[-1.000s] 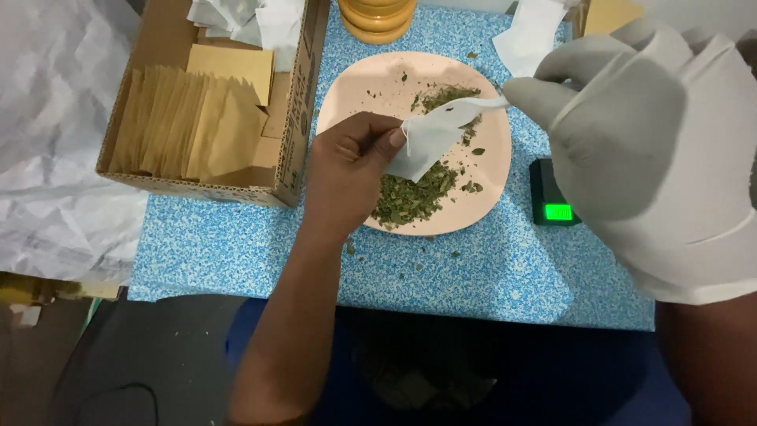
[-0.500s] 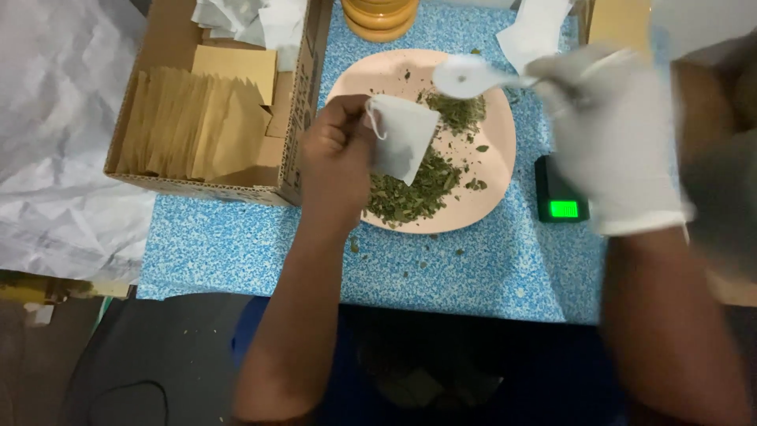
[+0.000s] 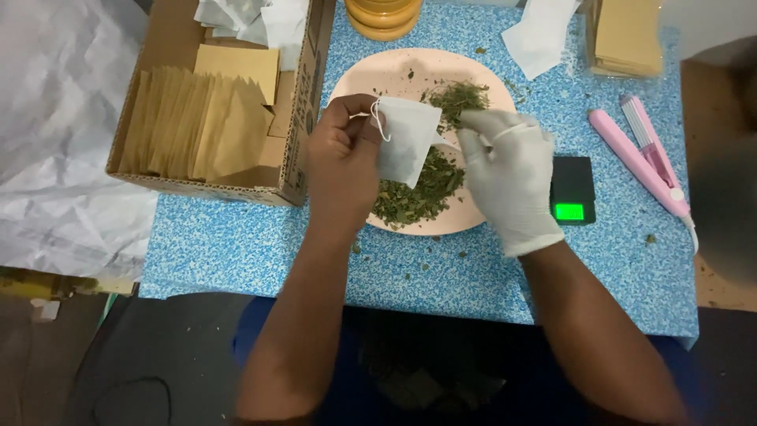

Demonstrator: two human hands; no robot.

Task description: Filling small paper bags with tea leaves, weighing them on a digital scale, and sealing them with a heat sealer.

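Your left hand (image 3: 343,158) pinches a white tea bag (image 3: 405,140) above the pink plate (image 3: 378,75); your gloved right hand (image 3: 511,177) curls closed on the speckled blue table (image 3: 236,237).

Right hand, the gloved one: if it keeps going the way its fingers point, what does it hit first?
The right hand points left, toward the small white bag held up by the left hand. It would likely meet the bag first; their heights above the pink plate are hard to judge.
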